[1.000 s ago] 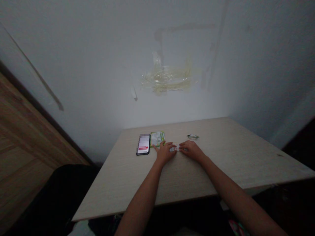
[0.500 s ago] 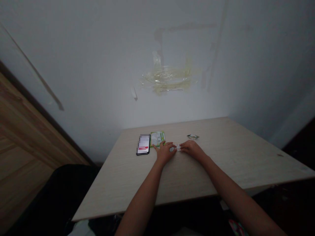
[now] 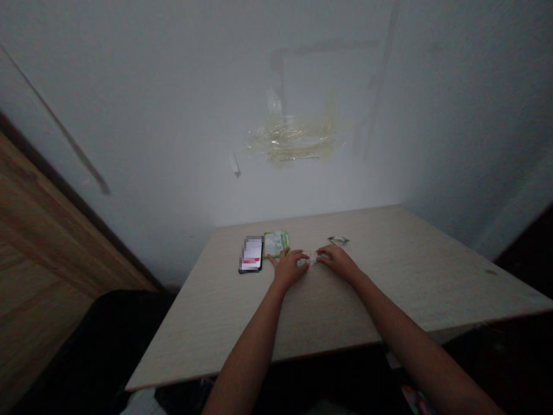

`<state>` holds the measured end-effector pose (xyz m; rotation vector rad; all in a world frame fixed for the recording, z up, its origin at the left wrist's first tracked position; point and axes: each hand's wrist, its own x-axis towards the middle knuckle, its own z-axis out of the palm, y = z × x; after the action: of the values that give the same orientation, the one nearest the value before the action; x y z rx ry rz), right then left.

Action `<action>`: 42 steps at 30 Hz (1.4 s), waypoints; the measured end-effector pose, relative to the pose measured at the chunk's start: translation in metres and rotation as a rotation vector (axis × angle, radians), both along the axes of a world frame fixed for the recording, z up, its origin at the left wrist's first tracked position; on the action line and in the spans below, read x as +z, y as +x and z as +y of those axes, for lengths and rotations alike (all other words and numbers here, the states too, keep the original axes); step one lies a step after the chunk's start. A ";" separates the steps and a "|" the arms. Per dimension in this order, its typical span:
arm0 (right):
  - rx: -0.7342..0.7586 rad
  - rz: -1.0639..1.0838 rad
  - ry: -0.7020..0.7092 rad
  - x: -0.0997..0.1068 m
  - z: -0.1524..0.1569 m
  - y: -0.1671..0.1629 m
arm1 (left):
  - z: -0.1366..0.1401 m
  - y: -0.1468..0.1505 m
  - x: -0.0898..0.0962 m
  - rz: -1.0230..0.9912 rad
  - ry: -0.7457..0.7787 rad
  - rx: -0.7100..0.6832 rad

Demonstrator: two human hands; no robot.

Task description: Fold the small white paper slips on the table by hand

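Observation:
A small whitish piece with reddish print (image 3: 311, 257), which looks like a slip of paper or a packet, lies on the table between my hands. My left hand (image 3: 289, 268) holds its left end with thumb and forefinger, while its outer fingers spread toward a green-and-white printed packet (image 3: 276, 242). At the right end, my right hand (image 3: 340, 262) grips the piece between thumb and fingers. Part of the piece is covered by my fingers. Just beyond my right hand lies a small folded scrap, dark-edged and pale (image 3: 339, 240).
Left of the packet lies a phone (image 3: 252, 253) with its screen lit and blurred out. The pale wooden table (image 3: 207, 323) meets a wall (image 3: 173, 144) bearing old clear tape (image 3: 294, 138). A wooden panel (image 3: 43, 248) stands at the left.
The fingers of my right hand have shifted slightly on the printed piece, and its thumb and forefinger look a little farther apart. My left hand stays almost in place.

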<state>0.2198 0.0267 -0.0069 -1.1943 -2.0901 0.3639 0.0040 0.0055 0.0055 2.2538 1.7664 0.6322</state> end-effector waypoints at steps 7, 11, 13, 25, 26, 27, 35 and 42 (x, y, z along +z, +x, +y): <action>-0.093 -0.053 0.049 -0.007 0.009 -0.011 | 0.001 0.000 -0.003 -0.016 0.021 0.020; -0.138 -0.152 0.019 -0.007 0.013 -0.018 | 0.001 0.000 -0.004 -0.010 0.028 0.023; -0.161 -0.190 0.013 -0.006 0.013 -0.021 | 0.001 0.000 -0.004 -0.016 0.025 0.022; -0.234 -0.255 0.011 -0.002 0.008 -0.027 | 0.000 0.003 -0.001 -0.024 0.014 0.054; -0.236 -0.259 0.011 -0.002 0.008 -0.028 | 0.001 0.003 -0.002 -0.024 0.020 0.056; -0.241 -0.262 0.010 -0.001 0.008 -0.028 | 0.001 0.003 -0.002 -0.023 0.023 0.057; -0.287 -0.297 0.034 0.004 0.003 -0.034 | 0.002 0.004 -0.003 -0.026 0.021 0.060; -0.298 -0.266 0.005 0.001 0.006 -0.033 | 0.003 0.006 -0.004 -0.055 0.018 0.057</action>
<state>0.1873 0.0332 -0.0056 -1.5968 -2.0846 0.0637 0.0098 0.0082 0.0016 2.1829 1.8115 0.7164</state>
